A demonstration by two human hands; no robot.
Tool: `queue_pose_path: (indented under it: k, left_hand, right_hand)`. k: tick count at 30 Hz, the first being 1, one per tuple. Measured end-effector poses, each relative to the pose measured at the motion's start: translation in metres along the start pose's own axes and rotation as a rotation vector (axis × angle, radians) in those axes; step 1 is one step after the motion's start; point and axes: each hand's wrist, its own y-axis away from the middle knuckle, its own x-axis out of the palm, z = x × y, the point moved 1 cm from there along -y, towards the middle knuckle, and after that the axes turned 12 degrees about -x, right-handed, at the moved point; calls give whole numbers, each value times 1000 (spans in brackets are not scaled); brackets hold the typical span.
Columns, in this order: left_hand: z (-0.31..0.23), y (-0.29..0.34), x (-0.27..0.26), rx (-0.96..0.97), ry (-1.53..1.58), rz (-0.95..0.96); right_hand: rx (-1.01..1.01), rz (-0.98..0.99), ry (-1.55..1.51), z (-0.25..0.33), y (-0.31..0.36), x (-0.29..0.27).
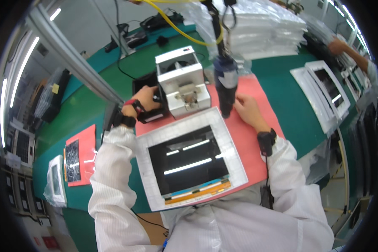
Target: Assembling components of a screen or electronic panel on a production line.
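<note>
My left hand point(146, 98) is at a black open tray point(152, 116), its fingers bent down over the inside. What they hold, if anything, is too small to make out. My right hand point(248, 111) is right beside a dark hanging electric screwdriver point(226, 84), fingers curled together with the tips partly hidden by the tool. Between the hands stands a white boxy machine point(182, 82) with a metal mechanism on its front, probably a screw feeder. Nearest me lies a white-framed panel point(235, 161) with a dark glossy screen point(189, 161) and an orange-and-blue strip along its near edge.
A pink mat point(260, 101) covers part of the green table point(281, 88). White framed panels point(327, 92) lie at the right, a dark panel point(72, 161) on another pink mat at the left. Wrapped stacks point(264, 31) stand behind. A metal post point(71, 54) rises at left. A co-worker's arm point(350, 54) shows far right.
</note>
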Motion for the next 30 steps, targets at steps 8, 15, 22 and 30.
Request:
queue_pose_path:
  k: [8, 15, 22, 30]
  left_hand:
    - [-20, -12, 21, -61, 22, 32]
    - [-1, -15, 46, -124, 3, -137]
    - [21, -12, 36, -86, 171, -103]
    - [31, -21, 32, -314, 710, 7]
  right_hand:
    - [86, 38, -5, 7, 1, -9]
    - [75, 33, 19, 19, 1, -7]
    - [31, 50, 53, 13, -2, -5]
    - [44, 64, -2, 6, 0, -2]
